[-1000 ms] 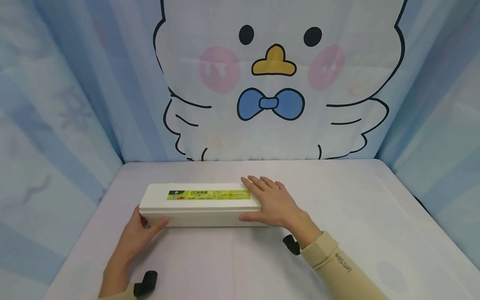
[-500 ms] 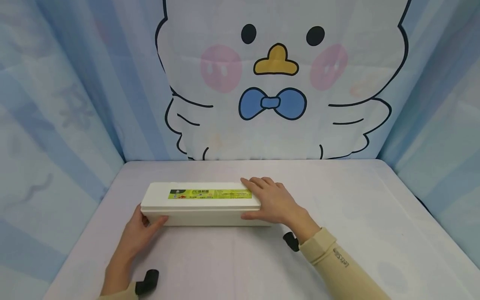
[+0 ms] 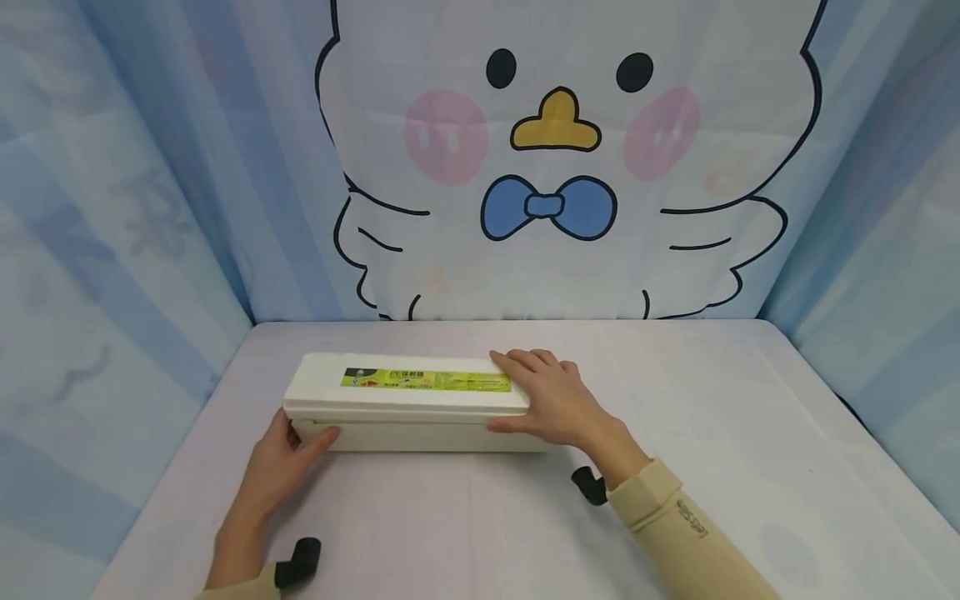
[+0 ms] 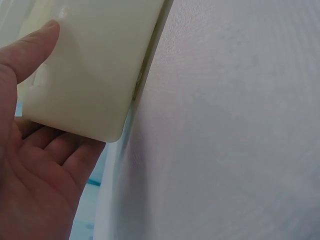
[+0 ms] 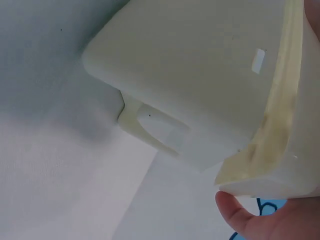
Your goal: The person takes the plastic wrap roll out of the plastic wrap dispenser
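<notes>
A long cream-white cling film dispenser box lies lengthwise on the table, with a yellow-green label on its lid. The lid sits slightly raised and skewed over the base. My left hand grips the base's left end, thumb on the front wall; in the left wrist view its other fingers reach round the end. At the right end, my right hand holds the lid, thumb in front and fingers over the far side. A gap between lid and base shows in the right wrist view. The box's inside is hidden.
The table has a pale cloth. A curtain with a cartoon bird stands behind it, and blue-white curtains hang at both sides. Black wrist cameras stick out from the wrists.
The lid has risen a little from the base and tilted, its far side shifting up. My right hand has moved slightly up with it. The left hand keeps its hold.
</notes>
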Motion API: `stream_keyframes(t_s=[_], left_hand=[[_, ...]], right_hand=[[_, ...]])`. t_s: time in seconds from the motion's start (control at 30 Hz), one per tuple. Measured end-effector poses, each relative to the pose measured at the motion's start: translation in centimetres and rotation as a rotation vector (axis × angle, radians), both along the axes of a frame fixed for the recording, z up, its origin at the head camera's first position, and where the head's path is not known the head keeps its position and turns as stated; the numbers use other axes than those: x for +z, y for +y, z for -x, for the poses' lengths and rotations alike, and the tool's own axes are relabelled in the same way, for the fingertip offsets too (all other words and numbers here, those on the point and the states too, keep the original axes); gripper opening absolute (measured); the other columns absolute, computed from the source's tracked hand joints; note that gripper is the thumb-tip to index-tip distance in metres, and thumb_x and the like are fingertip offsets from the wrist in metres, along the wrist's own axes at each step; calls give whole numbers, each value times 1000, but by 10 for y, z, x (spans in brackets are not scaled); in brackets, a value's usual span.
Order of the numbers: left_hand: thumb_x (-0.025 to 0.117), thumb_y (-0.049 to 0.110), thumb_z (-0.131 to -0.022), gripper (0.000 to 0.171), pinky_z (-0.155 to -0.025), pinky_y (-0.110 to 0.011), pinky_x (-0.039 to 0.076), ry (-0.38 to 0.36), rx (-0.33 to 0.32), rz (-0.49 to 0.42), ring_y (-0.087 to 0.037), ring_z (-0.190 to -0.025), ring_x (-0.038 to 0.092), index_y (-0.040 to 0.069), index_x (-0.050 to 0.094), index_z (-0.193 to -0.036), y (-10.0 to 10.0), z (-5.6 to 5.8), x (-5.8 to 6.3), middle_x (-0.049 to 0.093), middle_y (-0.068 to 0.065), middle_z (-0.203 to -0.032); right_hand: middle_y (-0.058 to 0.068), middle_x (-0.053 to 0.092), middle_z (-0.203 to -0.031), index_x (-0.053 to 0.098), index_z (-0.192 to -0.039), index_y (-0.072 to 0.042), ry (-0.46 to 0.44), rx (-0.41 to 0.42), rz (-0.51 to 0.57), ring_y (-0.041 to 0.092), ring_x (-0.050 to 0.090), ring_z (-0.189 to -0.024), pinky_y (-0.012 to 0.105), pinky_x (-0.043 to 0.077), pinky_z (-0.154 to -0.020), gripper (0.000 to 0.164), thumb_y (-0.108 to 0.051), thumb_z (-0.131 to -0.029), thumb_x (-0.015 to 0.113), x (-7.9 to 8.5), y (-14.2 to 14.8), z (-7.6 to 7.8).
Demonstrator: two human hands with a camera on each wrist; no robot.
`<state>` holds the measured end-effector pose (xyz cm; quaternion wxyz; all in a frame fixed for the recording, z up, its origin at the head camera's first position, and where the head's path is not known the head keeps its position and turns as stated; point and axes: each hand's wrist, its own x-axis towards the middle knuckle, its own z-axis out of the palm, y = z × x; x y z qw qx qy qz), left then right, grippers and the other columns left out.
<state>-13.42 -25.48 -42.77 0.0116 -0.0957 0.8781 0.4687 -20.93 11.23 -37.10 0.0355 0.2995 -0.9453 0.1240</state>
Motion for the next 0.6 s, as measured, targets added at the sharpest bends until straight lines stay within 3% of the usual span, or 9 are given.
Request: stream_keyframes(t_s=[0.27,0.4,0.6], left_hand=[[63,55,-96,98,-114,-58,28,-40,-25,89,-48,-144,28,0,14,-160,-2,2,7,24,-30,-160],[57,59,-97,99,-115,-59,26,-61,-33,104,-48,-144,27,1,8,-161,-1,3,10,21,-31,-160],[57,56,-99,101,-115,-64,17,4,-55,154,-50,-147,15,2,-2,-161,0,3,12,9,-30,-163]], right_hand=[[9,47,-151,40,-157,-17,42,-75,87,34,40,-135,60,39,-97,97,-62,-79,78,12,19,-4],[10,44,-153,37,-158,-17,43,-130,114,35,37,-137,62,37,-98,98,-62,-80,77,21,34,-7],[13,42,-154,36,-158,-14,47,-210,135,37,35,-138,67,33,-100,100,-57,-80,80,28,55,-14]])
